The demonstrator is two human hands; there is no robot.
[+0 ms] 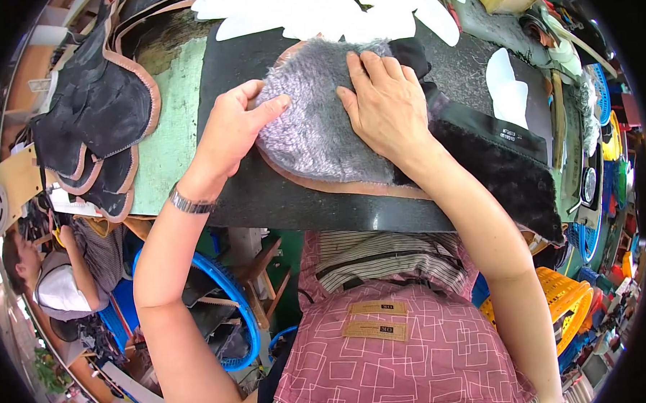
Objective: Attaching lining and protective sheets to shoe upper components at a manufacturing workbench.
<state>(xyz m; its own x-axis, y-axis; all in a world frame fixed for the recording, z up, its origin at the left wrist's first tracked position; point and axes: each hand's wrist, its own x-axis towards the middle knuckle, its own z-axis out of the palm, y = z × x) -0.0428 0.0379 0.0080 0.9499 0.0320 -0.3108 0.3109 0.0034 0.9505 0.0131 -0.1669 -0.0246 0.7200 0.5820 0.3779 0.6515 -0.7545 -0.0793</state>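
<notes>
A grey, furry piece [313,141] with a rounded left end lies on the black work surface [273,204]. Tan edging [337,188] shows along its near side. My left hand [235,126] grips its left edge, thumb on top of the fur; the other fingers are partly hidden at the rim. On the fur's right part, my right hand [389,101] lies flat with its fingers stretched out. Black plush material [502,168] with a smooth dark band extends to the right, partly under my right forearm.
White cut-out sheets [307,11] are piled at the far edge, and another white piece [507,89] lies at the right. Dark pieces with tan edges [99,107] are stacked left. Below are a blue basket [251,334] and a yellow basket [576,302]. Another person [67,277] sits lower left.
</notes>
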